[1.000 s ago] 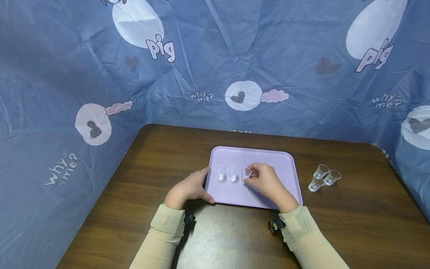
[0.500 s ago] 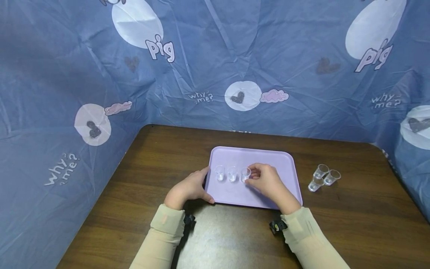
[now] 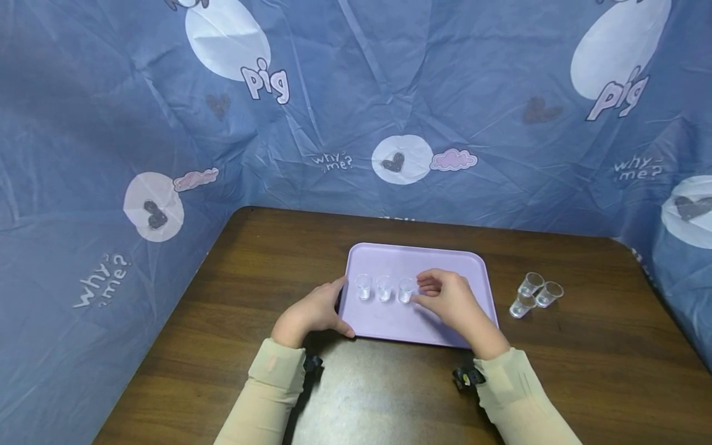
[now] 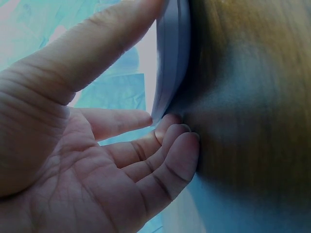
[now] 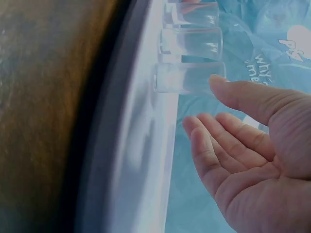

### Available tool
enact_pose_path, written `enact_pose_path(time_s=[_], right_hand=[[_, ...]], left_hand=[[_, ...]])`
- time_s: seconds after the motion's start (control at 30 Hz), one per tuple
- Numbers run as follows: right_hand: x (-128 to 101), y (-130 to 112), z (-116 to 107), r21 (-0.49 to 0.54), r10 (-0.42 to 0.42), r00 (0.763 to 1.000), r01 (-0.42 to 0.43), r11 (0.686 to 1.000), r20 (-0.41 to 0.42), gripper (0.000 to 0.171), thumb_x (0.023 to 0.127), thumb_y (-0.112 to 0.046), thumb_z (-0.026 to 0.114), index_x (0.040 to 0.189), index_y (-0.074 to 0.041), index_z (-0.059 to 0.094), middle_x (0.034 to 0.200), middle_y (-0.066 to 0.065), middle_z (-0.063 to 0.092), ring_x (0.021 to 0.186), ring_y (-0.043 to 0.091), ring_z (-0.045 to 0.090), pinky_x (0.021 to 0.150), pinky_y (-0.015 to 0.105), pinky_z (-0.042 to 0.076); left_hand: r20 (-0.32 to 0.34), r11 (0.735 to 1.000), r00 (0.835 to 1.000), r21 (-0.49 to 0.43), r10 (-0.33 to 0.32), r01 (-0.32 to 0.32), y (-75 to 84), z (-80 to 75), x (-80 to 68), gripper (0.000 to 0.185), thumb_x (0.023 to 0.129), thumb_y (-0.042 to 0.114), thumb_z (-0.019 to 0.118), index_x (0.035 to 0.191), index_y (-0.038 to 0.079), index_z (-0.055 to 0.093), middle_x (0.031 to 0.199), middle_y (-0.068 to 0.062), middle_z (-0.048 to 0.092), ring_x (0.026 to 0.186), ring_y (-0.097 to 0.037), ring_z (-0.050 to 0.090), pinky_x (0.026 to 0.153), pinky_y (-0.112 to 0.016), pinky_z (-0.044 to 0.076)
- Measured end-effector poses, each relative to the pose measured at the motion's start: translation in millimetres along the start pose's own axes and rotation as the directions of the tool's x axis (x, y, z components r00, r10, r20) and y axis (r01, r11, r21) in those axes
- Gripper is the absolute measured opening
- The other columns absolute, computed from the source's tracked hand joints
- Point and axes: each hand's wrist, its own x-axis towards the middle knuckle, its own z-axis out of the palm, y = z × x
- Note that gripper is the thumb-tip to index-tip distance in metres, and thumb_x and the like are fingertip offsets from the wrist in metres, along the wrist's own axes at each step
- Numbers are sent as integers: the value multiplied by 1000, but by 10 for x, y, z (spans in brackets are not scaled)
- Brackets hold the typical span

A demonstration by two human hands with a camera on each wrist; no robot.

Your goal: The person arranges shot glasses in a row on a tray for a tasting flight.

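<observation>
A lilac tray [image 3: 445, 259] lies on the brown table [image 3: 267, 259]. Three small clear cups stand upright in a row on it: left cup [image 3: 364, 287], middle cup [image 3: 384, 287], right cup [image 3: 406, 289]. My right hand [image 3: 424, 290] hovers just right of the right cup with relaxed fingers and holds nothing. In the right wrist view, that hand [image 5: 201, 104] has its thumb tip beside the nearest cup [image 5: 189, 77]; contact is unclear. My left hand [image 3: 336, 309] rests against the tray's front left corner. The left wrist view shows the hand [image 4: 158, 63] with its thumb along the tray rim [image 4: 171, 58].
Three more clear cups [image 3: 533, 293] stand grouped on the table right of the tray. A blue printed cloth [image 3: 111, 154] walls in the table at the back and both sides. Bare wood lies in front of the tray and to its left.
My right hand has let go of the right cup and drawn back a little to the right. The cup stays standing on the tray. My left hand has not moved.
</observation>
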Motion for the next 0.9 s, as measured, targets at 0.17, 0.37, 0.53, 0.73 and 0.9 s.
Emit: enact_pose_path(time_s=[0.17,0.37,0.53,0.73,0.9], right_hand=[[-19,-30,-51,21,-9,1000,9,1000,-1,36,81,2,84,113,11,69,103,20,72,95,34,71,81,32,57],[-54,-72,-116,15,-14,1000,14,1000,-6,37,82,1,83,115,10,68,107,21,71,97,32,71,83,32,57],[-78,-70,-176,-1,-14,1000,14,1000,-12,37,84,0,82,116,10,68,108,23,71,97,32,71,84,34,57],[-108,-51,-245,28,-25,999,25,999,-21,37,84,2,81,116,11,67,110,27,69,100,38,69,85,35,57],[-150,-26,-316,0,-21,999,21,1000,-49,37,83,1,82,116,9,68,109,25,69,98,35,71,82,33,57]], left_hand=[[1,1000,1000,2,-2,2,-6,0,3,116,60,20,102,154,-2,37,139,-24,54,127,-36,51,107,-48,40],[3,1000,1000,6,-6,6,-8,6,7,116,60,20,101,154,-3,36,141,-25,52,129,-37,49,108,-48,39],[7,1000,1000,4,-14,14,-5,6,2,118,61,20,101,155,-4,34,144,-26,50,131,-38,47,109,-49,38],[5,1000,1000,4,-18,18,-10,13,6,119,61,20,101,155,-4,33,145,-26,50,132,-38,47,109,-49,37],[4,1000,1000,7,-25,25,-6,17,8,120,60,21,101,155,-5,33,146,-26,48,133,-38,46,110,-49,37]])
